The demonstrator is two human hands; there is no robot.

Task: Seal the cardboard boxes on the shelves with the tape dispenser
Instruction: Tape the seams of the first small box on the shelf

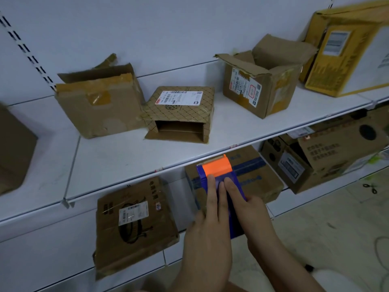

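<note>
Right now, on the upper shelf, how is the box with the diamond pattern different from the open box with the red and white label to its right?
The diamond-patterned box lies on its side, its opening facing the front; the labelled brown box stands upright, its flaps raised. The first bears a printed grid and looks lower; the second is plain brown with yellowish tape. Both are unsealed and carry shipping labels.

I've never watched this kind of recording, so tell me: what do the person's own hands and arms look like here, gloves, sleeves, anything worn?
Both are bare. The left hand and right hand wear no gloves, and no rings, watch or bracelet show on the parts in view. The forearms are uncovered too, with no sleeve reaching them before the picture's bottom edge.
</note>
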